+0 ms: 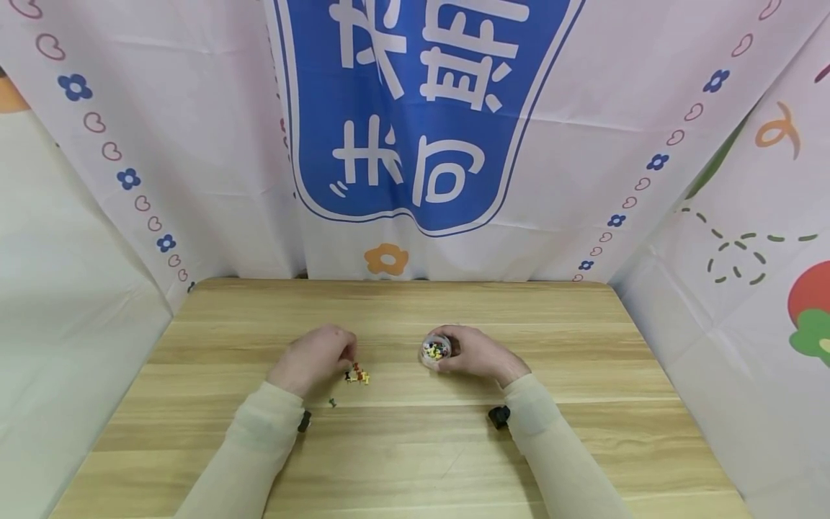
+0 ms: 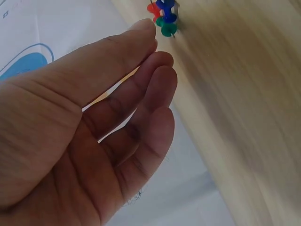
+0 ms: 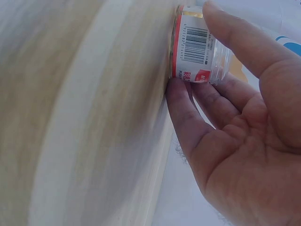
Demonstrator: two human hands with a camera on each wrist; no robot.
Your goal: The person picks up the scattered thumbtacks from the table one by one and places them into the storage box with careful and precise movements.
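My right hand [image 1: 476,351] grips a small clear round jar [image 3: 193,47] from the side, thumb and fingers around its wall. The jar stands on the wooden table and holds many colored push pins [image 1: 435,351]; its side bears a white label with a barcode. My left hand [image 1: 318,357] hovers low over the table with fingers loosely bent, nothing visible held in it. Just beside its fingertips lies a small pile of push pins [image 1: 357,376], red, yellow and dark. In the left wrist view, red, blue and green push pins [image 2: 164,16] show just beyond the thumb tip.
A single green push pin [image 1: 333,402] lies apart, nearer to me than the pile. The wooden table [image 1: 402,461] ends at a printed cloth [image 1: 259,245] hanging behind it. Black wrist devices [image 1: 499,417] sit at the inner side of both sleeves.
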